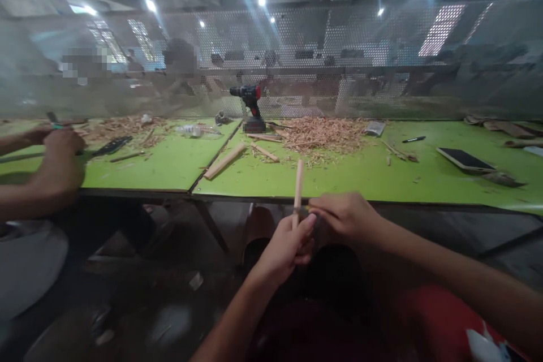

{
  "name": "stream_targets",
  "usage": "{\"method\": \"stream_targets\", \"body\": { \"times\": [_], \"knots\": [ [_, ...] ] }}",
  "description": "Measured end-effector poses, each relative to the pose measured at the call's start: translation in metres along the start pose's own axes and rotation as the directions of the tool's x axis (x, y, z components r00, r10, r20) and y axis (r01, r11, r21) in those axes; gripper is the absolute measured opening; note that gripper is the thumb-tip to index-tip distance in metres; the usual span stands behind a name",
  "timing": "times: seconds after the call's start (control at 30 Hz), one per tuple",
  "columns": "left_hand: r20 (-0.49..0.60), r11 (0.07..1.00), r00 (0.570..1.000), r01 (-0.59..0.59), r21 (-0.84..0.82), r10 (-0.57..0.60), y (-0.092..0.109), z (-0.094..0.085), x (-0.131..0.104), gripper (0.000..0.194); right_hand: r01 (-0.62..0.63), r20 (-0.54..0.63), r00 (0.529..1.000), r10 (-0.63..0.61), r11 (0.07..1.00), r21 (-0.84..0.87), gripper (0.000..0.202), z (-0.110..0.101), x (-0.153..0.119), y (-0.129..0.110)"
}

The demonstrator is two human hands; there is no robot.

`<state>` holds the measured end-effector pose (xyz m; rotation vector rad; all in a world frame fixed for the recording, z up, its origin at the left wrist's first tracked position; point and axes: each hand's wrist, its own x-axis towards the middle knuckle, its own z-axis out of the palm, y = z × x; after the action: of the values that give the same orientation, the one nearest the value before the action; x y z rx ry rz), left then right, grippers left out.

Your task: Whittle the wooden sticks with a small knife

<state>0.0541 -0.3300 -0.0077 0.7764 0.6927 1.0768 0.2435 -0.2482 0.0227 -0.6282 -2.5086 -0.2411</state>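
Note:
A pale wooden stick [299,184] stands nearly upright in front of the green table's edge. My left hand [292,246] is closed around its lower end, thumb pointing up to the right. Just right of the stick, my right hand [345,215] is closed on a small tool with a yellowish part [308,208], mostly hidden by the fingers. The tool meets the stick just above my left hand; its blade is too blurred to make out.
The green table [254,181] holds a wooden piece [225,160], a drill [250,103], a shavings pile [324,134], a pen [413,139] and a phone [465,159]. At the left, another person's hands [63,147] work. A mesh screen [288,39] stands behind.

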Motion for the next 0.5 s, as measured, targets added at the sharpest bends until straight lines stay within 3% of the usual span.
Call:
{"method": "stream_targets", "body": {
  "times": [0.1, 0.23, 0.5],
  "knots": [
    [-0.071, 0.999, 0.997, -0.018, 0.041, 0.021, -0.001, 0.0, 0.0, 0.074, 0.091, 0.031, 0.995, -0.09, 0.994, -0.064, 0.037, 0.01, -0.001, -0.014],
    [-0.141, 0.995, 0.988, -0.043, 0.088, 0.056, -0.002, 0.0, 0.0, 0.072, 0.176, -0.03, 0.983, -0.184, 0.971, -0.164, 0.044, 0.007, 0.005, -0.003],
    [-0.059, 0.995, 0.997, -0.037, 0.09, 0.042, 0.002, 0.004, -0.003, 0.073, 0.255, -0.047, 0.962, -0.269, 0.947, -0.196, 0.04, -0.004, 0.006, 0.012]
  ]
}}
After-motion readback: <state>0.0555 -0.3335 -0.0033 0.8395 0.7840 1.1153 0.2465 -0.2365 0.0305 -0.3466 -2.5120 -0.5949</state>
